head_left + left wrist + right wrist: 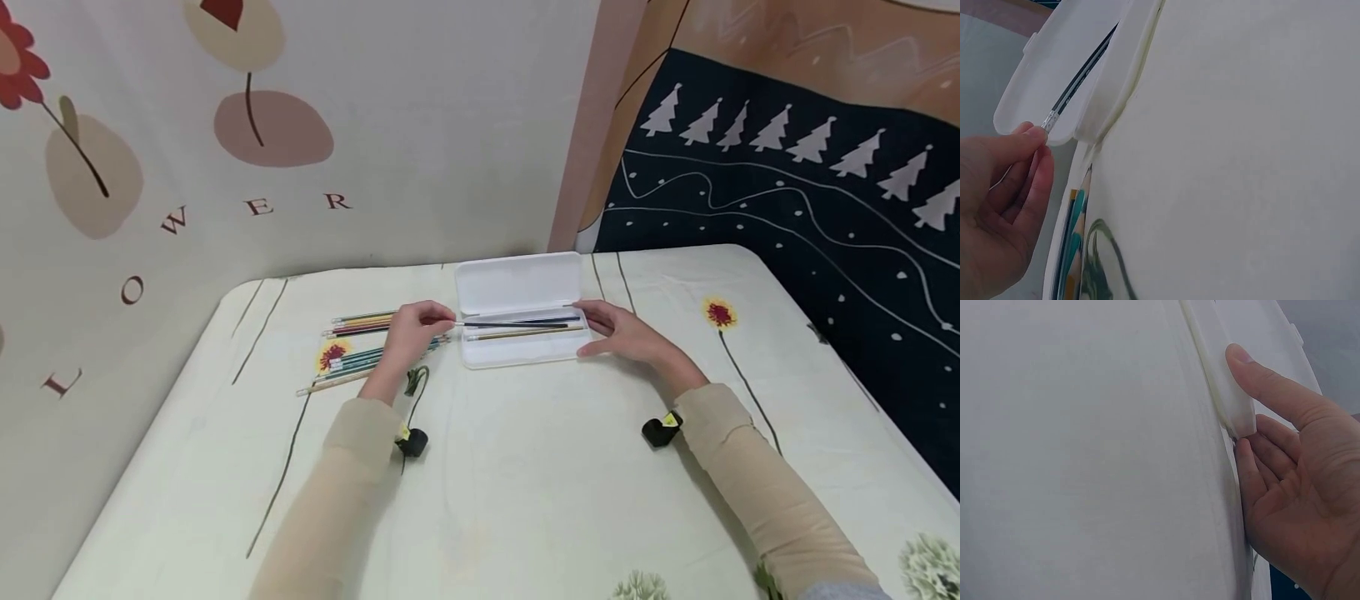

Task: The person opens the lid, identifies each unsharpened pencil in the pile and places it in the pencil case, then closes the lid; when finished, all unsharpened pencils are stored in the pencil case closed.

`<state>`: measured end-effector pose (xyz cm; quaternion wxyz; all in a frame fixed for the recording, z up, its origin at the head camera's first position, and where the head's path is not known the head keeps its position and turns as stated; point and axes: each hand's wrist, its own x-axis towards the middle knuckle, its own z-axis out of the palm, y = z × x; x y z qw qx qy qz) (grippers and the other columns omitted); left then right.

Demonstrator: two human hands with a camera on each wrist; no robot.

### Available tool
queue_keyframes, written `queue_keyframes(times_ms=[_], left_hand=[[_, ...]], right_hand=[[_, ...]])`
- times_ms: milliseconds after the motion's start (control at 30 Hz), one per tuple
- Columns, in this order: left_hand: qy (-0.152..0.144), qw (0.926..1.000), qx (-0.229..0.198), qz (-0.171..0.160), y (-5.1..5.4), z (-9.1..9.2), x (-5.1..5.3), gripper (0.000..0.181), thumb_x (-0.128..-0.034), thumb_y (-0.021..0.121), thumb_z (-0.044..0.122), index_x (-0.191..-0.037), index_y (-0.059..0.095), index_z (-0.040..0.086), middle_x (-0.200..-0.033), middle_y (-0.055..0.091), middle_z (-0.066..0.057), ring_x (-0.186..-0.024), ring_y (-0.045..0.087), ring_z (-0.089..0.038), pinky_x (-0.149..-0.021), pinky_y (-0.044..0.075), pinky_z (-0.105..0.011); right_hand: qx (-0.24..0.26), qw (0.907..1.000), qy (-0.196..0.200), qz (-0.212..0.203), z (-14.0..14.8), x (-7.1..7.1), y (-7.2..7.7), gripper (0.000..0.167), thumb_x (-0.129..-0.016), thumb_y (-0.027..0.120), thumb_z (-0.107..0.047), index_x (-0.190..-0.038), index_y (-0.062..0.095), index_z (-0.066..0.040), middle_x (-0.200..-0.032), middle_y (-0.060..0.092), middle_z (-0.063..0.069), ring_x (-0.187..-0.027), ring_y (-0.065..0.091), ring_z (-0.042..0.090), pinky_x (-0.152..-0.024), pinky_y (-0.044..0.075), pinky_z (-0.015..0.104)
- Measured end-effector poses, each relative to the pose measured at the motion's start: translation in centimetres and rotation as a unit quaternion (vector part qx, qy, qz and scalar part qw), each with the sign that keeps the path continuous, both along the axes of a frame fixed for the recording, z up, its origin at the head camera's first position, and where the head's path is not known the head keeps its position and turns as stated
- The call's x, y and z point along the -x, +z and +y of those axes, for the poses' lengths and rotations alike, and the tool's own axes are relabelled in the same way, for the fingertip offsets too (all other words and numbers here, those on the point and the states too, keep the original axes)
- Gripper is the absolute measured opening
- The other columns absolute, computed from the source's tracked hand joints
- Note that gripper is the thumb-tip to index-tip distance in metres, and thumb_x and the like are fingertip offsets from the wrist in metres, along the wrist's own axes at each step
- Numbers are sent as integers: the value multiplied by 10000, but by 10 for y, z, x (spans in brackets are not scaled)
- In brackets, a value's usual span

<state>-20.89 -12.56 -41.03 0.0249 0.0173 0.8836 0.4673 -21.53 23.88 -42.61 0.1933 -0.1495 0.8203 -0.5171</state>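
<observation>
"Take 12 o'clock as straight away from the person. What does the left hand (414,332) do?"

"Its grip is a pinch: thumb and fingertip hold the silvery end of a dark pencil (517,325). That hand is at 9 o'clock from the pencil case (517,352)."

"And where does the held pencil run?"

"Towards 3 o'clock, over the inside of the case. I can't tell whether its far end touches anything in there."

"The right hand (626,335)?"

"At 3 o'clock, its grip round the case's right end. In the right wrist view the thumb lies along the side wall, the other fingers curled at the end."

"How does the case sit?"

"On the cloth-covered counter (525,483), its white lid (519,286) tipped up at 12 o'clock. Inside lie a blue pencil (551,320) and, nearer the person, a gold-toned pencil (528,332)."

"Anything loose?"

"2 groups on the counter, partly behind the left hand. The farther pencils (360,326), yellow, red and dark among them, are at 9 o'clock from the case; the nearer pencils (357,362), mostly green, are nearer 8."

"On the wrists?"

"2 small black cameras (412,442), 1 on each, beside beige sleeves (363,433)."
</observation>
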Motion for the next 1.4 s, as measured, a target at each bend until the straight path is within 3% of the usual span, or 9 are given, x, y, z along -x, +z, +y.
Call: queue_keyframes(times_ms=[300, 600, 1033, 1233, 1400], left_hand=[[-132, 9998, 127, 78, -1, 20, 4, 91, -944, 690, 144, -1007, 742, 106, -1020, 737, -86, -906, 637, -213, -702, 474, -248], [-36, 10000, 44, 42, 7, 16, 2, 104, -959, 665, 135, -1039, 728, 117, -1054, 727, -82, -928, 631, -219, -737, 486, -264], [328, 9994, 74, 67, 18, -36, -1, 193, -978, 646, 200, -1133, 700, 97, -1154, 704, -123, -1075, 644, -275, -940, 515, -409], [606, 9979, 225, 50, 16, -65, -4, 226, -987, 633, 198, -1183, 675, 93, -1223, 682, -134, -1168, 620, -303, -1020, 481, -449], [905, 9955, 292, 62, 13, -89, -9, 237, -995, 617, 194, -1198, 668, 84, -1235, 675, -150, -1171, 617, -311, -993, 494, -423]], right_hand=[[18, 10000, -1, -31, 0, 0, 1, 859, -835, 793, -66, -1536, 300, -14, -1621, 275, 206, -1516, 261, 356, -1223, 254, 442], [19, 10000, -16, 8, 0, 0, 3, 847, -835, 786, -42, -1531, 304, -3, -1610, 293, 215, -1510, 275, 359, -1218, 260, 427], [45, 10000, -46, -11, 0, 1, 2, 850, -835, 784, -36, -1533, 301, -8, -1613, 289, 212, -1510, 275, 358, -1220, 258, 430], [13, 10000, -26, -38, 0, 0, 2, 850, -837, 781, -36, -1536, 298, -14, -1621, 271, 212, -1514, 263, 362, -1219, 255, 438], [18, 10000, -11, -55, -1, 0, 2, 850, -838, 783, -42, -1536, 299, -17, -1622, 272, 208, -1515, 262, 360, -1222, 251, 443]])
